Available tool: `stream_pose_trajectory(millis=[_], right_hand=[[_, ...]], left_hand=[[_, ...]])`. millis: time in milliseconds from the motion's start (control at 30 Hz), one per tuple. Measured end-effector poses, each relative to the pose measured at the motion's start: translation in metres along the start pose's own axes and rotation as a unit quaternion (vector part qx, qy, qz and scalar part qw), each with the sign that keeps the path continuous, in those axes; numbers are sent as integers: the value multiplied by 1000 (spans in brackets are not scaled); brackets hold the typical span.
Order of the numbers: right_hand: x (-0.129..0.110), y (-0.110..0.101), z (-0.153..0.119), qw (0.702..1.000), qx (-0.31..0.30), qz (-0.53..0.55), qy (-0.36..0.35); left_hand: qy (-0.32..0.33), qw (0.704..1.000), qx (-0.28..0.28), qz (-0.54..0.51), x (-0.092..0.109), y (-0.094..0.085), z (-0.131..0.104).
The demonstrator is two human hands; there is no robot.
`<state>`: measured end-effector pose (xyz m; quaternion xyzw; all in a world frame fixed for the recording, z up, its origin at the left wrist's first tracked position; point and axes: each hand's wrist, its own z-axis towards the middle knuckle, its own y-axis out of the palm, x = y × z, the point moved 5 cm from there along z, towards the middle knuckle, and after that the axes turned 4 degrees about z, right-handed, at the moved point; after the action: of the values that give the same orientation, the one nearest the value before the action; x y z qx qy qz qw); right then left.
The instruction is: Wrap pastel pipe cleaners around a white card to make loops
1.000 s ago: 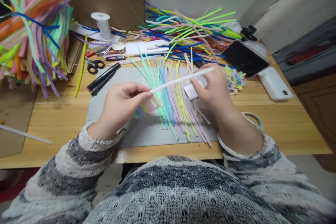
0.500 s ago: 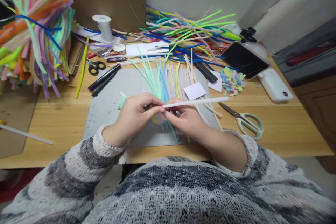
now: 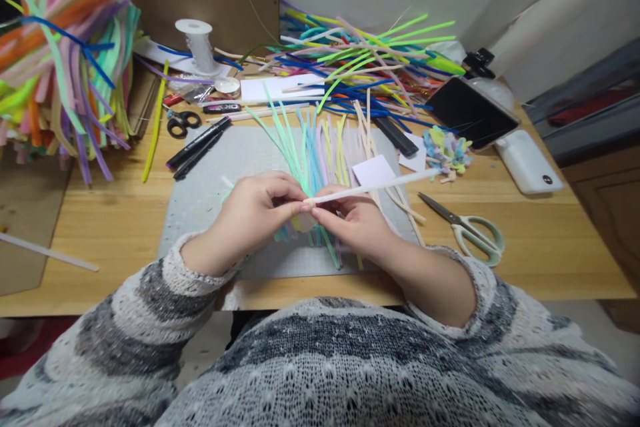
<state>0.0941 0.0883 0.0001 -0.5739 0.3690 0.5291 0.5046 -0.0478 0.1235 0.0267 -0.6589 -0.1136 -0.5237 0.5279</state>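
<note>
A white pipe cleaner [image 3: 380,185] sticks out to the right from where my two hands meet, above the grey cutting mat [image 3: 200,213]. My left hand [image 3: 260,213] pinches its near end between thumb and fingers. Touching it, my right hand [image 3: 355,217] closes on the same end from the other side. A small pale piece shows at the fingertips, too little to make out. Below and behind the hands lie pastel pipe cleaners [image 3: 287,147] in green, blue, lilac and yellow, partly hidden by them. A white card [image 3: 374,171] lies just beyond my right hand.
Scissors [image 3: 470,227] lie right of the mat, black markers [image 3: 200,150] at its upper left. Behind are small black scissors [image 3: 183,123], a spool [image 3: 196,47] and piled pipe cleaners [image 3: 360,53]. A phone [image 3: 470,112] and white case [image 3: 529,161] stand at right, a large bundle [image 3: 65,60] at left.
The free end of the white pipe cleaner has tilted up slightly. Both hands stay together at its near end, and the left hand has shifted a little to the left.
</note>
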Motion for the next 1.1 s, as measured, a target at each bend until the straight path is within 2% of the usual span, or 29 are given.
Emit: stream_pose_trajectory(millis=[233, 467, 633, 1100], right_hand=[[-1, -1, 0, 999, -1, -38, 10], [-7, -2, -1, 996, 3, -86, -29], [-15, -2, -2, 985, -10, -161, -59], [-14, -4, -2, 991, -13, -113, -67]], left_hand=[[17, 999, -8, 29, 6, -1, 1], [-18, 999, 3, 45, 4, 0, 0], [1, 999, -7, 44, 8, 1, 0], [-7, 1000, -6, 28, 10, 0, 0]])
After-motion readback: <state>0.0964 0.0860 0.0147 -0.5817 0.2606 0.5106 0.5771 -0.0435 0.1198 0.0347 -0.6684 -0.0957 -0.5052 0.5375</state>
